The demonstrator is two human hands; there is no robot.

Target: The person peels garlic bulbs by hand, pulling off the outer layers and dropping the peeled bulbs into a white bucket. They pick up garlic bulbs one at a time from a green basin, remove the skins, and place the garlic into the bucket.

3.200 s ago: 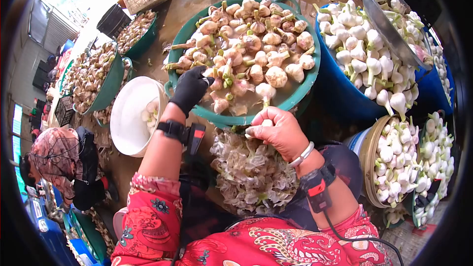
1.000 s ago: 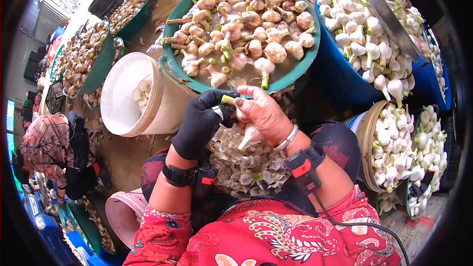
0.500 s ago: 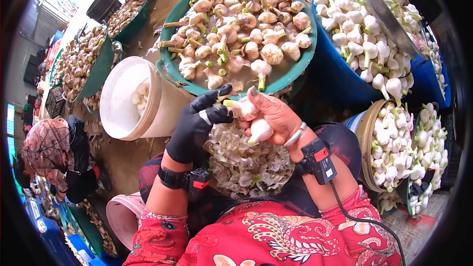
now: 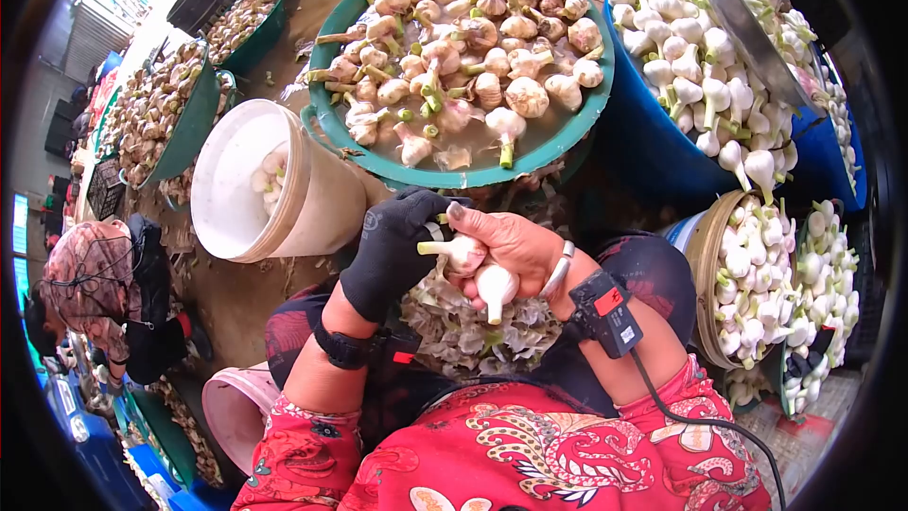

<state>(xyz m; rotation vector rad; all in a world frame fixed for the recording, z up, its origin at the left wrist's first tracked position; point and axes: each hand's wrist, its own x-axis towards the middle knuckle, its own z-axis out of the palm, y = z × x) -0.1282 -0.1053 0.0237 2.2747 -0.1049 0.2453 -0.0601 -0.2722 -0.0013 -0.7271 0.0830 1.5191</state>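
My right hand [image 4: 518, 254], bare with a ring-like band at the wrist, holds two garlic bulbs: a peeled white bulb [image 4: 497, 286] with its stem pointing down and a pinkish bulb [image 4: 463, 254] with a green stem to the left. My left hand [image 4: 392, 237], in a black glove, is closed at the upper edge of the pinkish bulb, its fingers bent around something I cannot make out. Under both hands lies a heap of papery garlic skins [image 4: 478, 326]. Just beyond is a green tub [image 4: 463, 173] of unpeeled garlic in murky water.
A white bucket [image 4: 216, 191] with a few bulbs stands left of my hands, a pink bucket [image 4: 227, 416] below it. White garlic fills a blue tub [image 4: 629, 132] and a bucket [image 4: 705, 274] at right. Another person [image 4: 99, 284] sits far left.
My left hand has closed and moved against my right hand's fingertips. The two bulbs have shifted slightly left and down, and the white bulb's stem now points down.
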